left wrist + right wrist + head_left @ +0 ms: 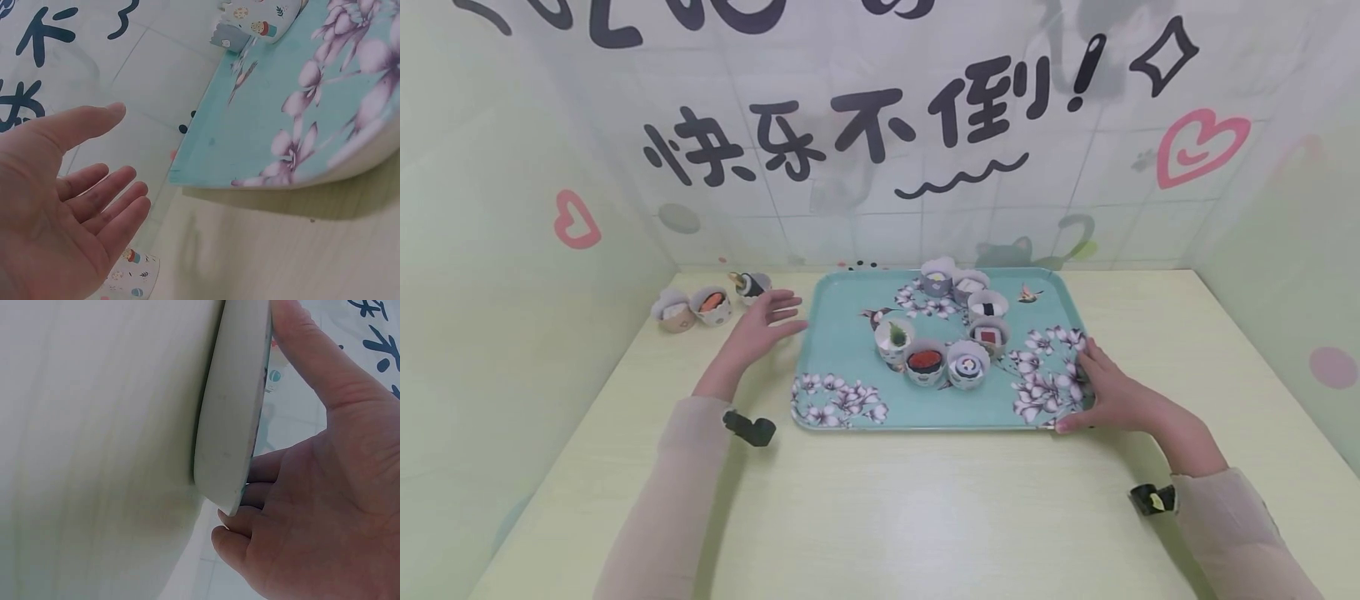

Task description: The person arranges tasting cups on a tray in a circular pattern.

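A turquoise tray with a blossom pattern lies on the table. Toy-like sushi pieces in paper cups stand on it in a curved row, among them one topped with red roe, a round roll and one with a green top. My right hand grips the tray's near right corner, thumb at the front edge and fingers along the right side. Just off the left rim, my left hand is held with fingers extended and nothing in it; the left wrist view shows its palm apart from the tray.
Three more sushi cups stand at the table's back left: a pale one, an orange-topped one and a dark-wrapped roll close behind my left hand. A printed curtain rises behind the table and along both sides.
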